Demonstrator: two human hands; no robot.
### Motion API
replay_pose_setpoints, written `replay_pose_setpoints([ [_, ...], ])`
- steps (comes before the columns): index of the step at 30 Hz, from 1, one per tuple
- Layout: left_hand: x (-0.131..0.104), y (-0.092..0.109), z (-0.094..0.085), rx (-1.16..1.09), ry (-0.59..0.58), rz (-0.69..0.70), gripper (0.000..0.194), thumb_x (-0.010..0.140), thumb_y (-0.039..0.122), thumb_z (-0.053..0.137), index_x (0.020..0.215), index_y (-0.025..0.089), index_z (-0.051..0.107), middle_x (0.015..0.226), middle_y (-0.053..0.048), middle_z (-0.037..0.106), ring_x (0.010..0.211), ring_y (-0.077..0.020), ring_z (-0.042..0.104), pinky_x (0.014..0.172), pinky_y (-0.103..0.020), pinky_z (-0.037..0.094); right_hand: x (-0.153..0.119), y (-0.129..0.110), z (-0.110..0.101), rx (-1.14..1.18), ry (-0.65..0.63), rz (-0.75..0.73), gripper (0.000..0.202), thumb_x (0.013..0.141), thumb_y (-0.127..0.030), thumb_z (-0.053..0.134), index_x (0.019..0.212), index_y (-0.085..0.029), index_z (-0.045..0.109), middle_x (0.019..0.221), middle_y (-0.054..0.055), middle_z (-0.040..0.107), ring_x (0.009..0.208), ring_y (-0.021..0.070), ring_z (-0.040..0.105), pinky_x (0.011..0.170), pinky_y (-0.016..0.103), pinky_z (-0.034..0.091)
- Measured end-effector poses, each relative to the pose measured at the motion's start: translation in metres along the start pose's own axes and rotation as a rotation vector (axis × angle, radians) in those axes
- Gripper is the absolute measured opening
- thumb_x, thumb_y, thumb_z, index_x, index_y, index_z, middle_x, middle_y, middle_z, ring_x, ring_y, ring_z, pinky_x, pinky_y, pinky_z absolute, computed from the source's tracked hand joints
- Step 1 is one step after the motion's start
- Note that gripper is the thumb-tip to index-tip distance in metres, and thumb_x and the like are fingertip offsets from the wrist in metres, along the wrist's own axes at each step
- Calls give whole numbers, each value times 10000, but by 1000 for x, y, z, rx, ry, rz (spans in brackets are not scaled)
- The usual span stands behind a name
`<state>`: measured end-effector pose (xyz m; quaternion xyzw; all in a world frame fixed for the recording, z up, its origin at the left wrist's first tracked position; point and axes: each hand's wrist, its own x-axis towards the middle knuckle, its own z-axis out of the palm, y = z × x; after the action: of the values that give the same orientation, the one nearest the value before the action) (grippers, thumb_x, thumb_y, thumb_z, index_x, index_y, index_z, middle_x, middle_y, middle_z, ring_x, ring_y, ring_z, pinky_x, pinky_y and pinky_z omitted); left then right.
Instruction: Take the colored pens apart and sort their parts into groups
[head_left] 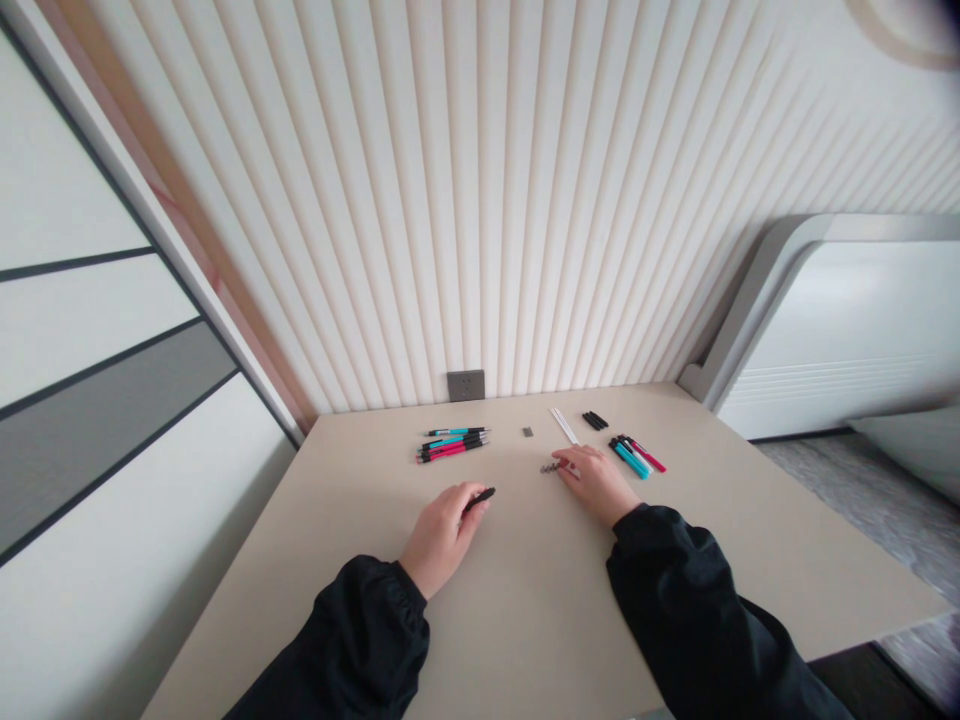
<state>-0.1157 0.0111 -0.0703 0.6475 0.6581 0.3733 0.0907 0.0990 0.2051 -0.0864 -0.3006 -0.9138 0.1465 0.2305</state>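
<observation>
My left hand [442, 532] is closed around a short black pen part [480, 497], whose end sticks out past the fingertips. My right hand [596, 482] is at a small group of metallic parts [550, 467] on the table, its fingers bent over them; whether it grips one is too small to tell. Just beyond its fingers lie thin white sticks [564, 425]. Several assembled pens [454, 446], blue and pink with black ends, lie in a row beyond my left hand. To the right of my right hand are blue, white and red pen barrels [636, 457].
Several short black pieces [595, 421] and a small grey item [527, 432] lie toward the back of the beige table [345, 500]. Behind it are a ribbed wall and a dark socket [466, 385]. A bed headboard [840, 320] stands at the right.
</observation>
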Motion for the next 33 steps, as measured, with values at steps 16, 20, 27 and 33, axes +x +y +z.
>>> replay_pose_setpoints([
  [16,1,3,-1,8,-25,25,187,936,288,448,1050,214,576,972,-57,674,902,-182,634,820,-311,505,3,-1,2,15,-13,-40,198,899,-279,519,970,-208,689,909,57,679,915,196,611,867,331,443],
  [20,1,3,-1,5,-38,38,176,931,270,457,1047,217,577,982,-54,668,919,-183,626,837,-322,500,0,-12,-5,3,70,-66,227,890,-341,544,1019,-206,672,907,71,678,911,219,604,861,365,437],
  [27,4,3,4,23,-44,82,129,914,237,493,989,217,595,923,-42,660,891,-186,621,805,-320,506,-8,-68,-4,150,48,-387,232,911,-345,528,1069,-227,650,920,70,677,851,199,589,796,349,427],
  [33,4,0,8,16,-3,72,121,912,294,514,977,217,581,902,-36,665,838,-173,633,776,-298,516,-6,-80,7,144,37,-454,205,938,-302,487,1013,-219,660,852,62,678,805,185,582,754,326,409],
])
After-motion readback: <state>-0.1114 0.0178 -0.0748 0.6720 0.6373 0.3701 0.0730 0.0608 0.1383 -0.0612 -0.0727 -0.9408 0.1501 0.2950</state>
